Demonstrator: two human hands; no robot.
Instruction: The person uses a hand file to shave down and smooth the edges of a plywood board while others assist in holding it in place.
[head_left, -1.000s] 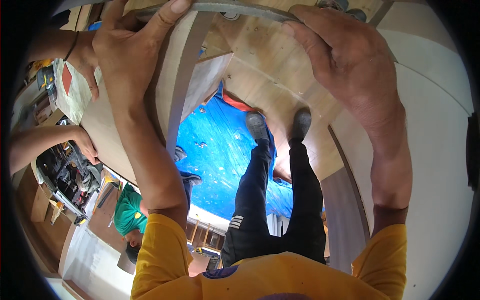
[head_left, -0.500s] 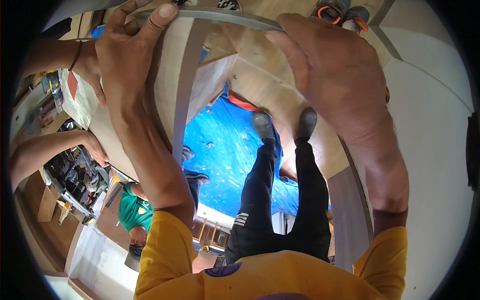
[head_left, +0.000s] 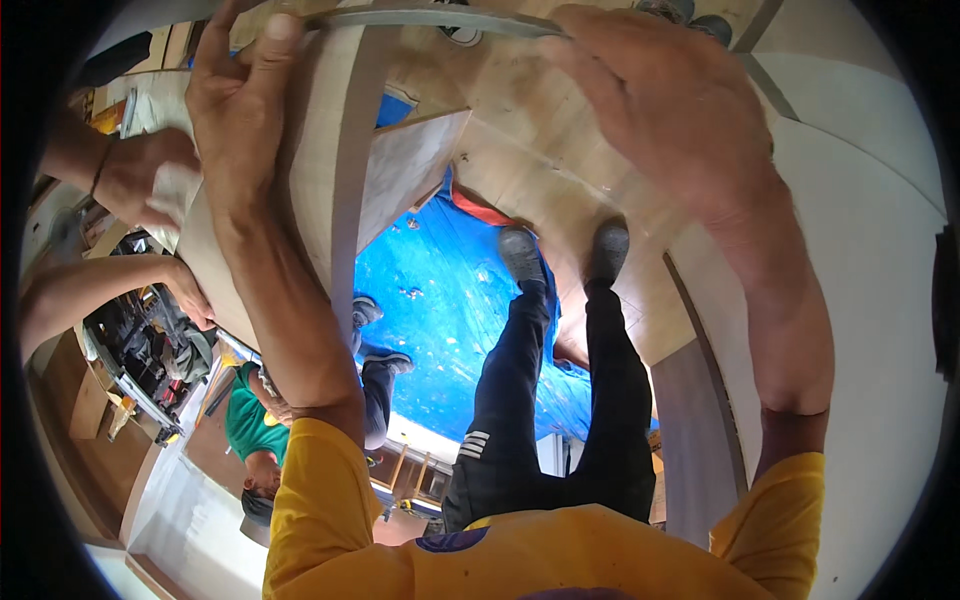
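A thin grey strip (head_left: 430, 17) spans the top of the view, bowed by the lens. My left hand (head_left: 240, 120) is at its left end, thumb raised beside it and fingers bent behind, closed around that end. At the other end, my right hand (head_left: 670, 110) pinches the strip between thumb and fingers; its fingertips are partly hidden. A pale wooden panel (head_left: 320, 140) with a grey edge stands under my left hand and forearm. Beside it, a co-worker's hand with a dark wristband (head_left: 130, 180) is blurred, while another hand (head_left: 185, 290) rests on the panel's lower edge.
Blue sheeting (head_left: 440, 290) covers part of the wooden floor (head_left: 540, 120) near my feet. A white curved surface (head_left: 850, 300) rises at the right. Tools (head_left: 160, 340) lie in a heap at the left, beyond which is a person in a green shirt (head_left: 255, 415).
My left thumb and the strip have shifted a little left. The co-worker's wristband hand has moved over the panel's far side, and the red patch there is no longer visible.
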